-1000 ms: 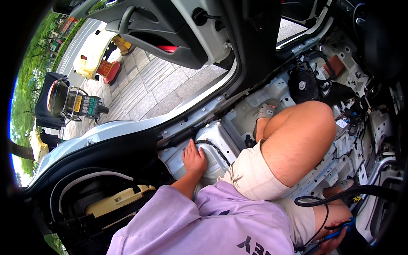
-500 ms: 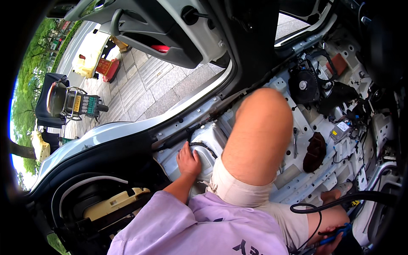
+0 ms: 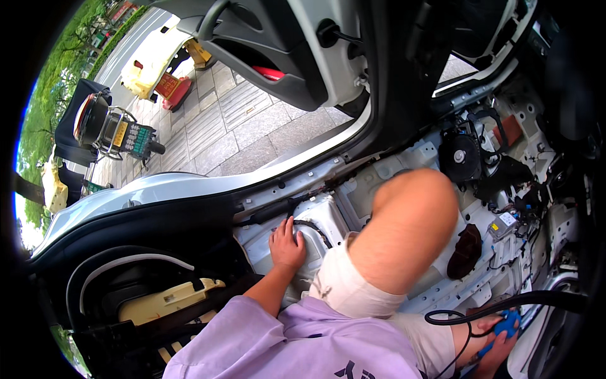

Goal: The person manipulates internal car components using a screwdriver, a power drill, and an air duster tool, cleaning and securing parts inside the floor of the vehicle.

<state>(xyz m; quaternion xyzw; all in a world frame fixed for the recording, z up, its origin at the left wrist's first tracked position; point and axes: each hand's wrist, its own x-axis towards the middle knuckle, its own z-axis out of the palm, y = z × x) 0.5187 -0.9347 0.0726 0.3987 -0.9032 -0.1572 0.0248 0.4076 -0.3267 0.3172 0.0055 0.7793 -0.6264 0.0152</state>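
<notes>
I sit inside a stripped car body. My left hand (image 3: 288,246) rests flat on the bare metal floor panel (image 3: 325,213), fingers stretched out and slightly apart, beside a dark cable. It holds nothing. Low on the right, beside my lower leg, my right hand (image 3: 499,352) is closed around a blue tool (image 3: 507,323). Its exact kind I cannot make out. A thin black cord (image 3: 469,338) runs down near that hand, and a thicker black hose or strap (image 3: 524,299) loops above it. My bare raised knee stands between the hands.
Ahead right lie a round black speaker (image 3: 459,155), a silver module (image 3: 503,225) among loose wiring, a dark brown cloth-like piece (image 3: 465,251) and a reddish block (image 3: 507,130). An open car door (image 3: 278,47) hangs at upper left; outside, a scooter (image 3: 113,129) stands on paving.
The whole view has shifted, and the raised knee appears lower and further right. My right hand has come up slightly with the blue tool. My left hand stays on the metal panel.
</notes>
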